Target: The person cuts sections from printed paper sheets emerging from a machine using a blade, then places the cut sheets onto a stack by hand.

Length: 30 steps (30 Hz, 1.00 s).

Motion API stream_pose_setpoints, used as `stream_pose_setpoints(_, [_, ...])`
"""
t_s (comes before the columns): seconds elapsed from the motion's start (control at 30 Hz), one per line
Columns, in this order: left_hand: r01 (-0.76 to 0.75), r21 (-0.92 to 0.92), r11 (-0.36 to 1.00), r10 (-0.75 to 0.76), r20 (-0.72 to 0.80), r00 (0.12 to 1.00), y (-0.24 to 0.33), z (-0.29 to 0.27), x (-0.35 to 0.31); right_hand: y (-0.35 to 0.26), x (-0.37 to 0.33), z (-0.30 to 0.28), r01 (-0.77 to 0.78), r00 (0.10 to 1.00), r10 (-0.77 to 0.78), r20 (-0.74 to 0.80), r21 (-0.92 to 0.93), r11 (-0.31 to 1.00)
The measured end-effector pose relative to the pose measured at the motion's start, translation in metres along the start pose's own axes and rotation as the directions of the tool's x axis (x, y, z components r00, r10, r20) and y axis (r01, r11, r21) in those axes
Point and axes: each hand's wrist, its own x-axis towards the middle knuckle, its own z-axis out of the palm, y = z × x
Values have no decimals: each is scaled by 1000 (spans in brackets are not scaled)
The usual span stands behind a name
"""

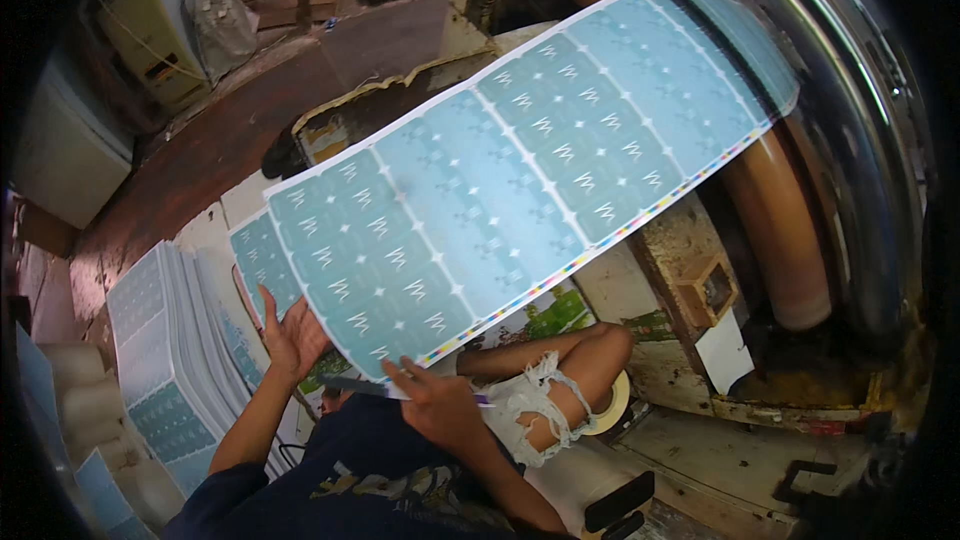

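Observation:
A long printed sheet (480, 180) in teal and light blue stretches from the large rollers down toward me, with a strip of small colour patches along its near edge. My left hand (292, 342) is at its lower left end, thumb stretched apart from the fingers, palm turned up beside the edge. Some fingertips are hard to make out there. At the near corner, my right hand (442, 408) is closed around a knife (358, 386) with a long grey blade and a purplish handle. The blade points left, just below the corner. Another printed piece (265, 265) shows beneath the sheet's left end.
A tall stack of printed sheets (165, 360) stands to my left, near pale rolls (85, 390). On the right are a shiny metal cylinder (860, 140) and a brown roller (785, 240). A small wooden box (708, 288) sits on the machine frame. My bare knee (605, 350) is below the sheet.

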Motion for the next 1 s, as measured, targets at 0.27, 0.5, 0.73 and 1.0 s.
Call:
stream_pose_setpoints(0.27, [120,659,742,90,-276,957,-11,32,-7,36,30,-91,-219,895,17,446,405,887])
stream_pose_setpoints(0.5, [123,529,839,38,-283,958,37,-7,-66,174,28,-338,-33,425,524,-738,566,824])
stream_pose_setpoints(0.73, [239,488,839,-83,-320,944,68,-82,-110,233,42,-352,-18,411,513,-754,556,831])
stream_pose_setpoints(1.0, [314,466,828,-130,-385,914,81,-35,-97,250,50,-347,-89,399,595,-698,616,783])
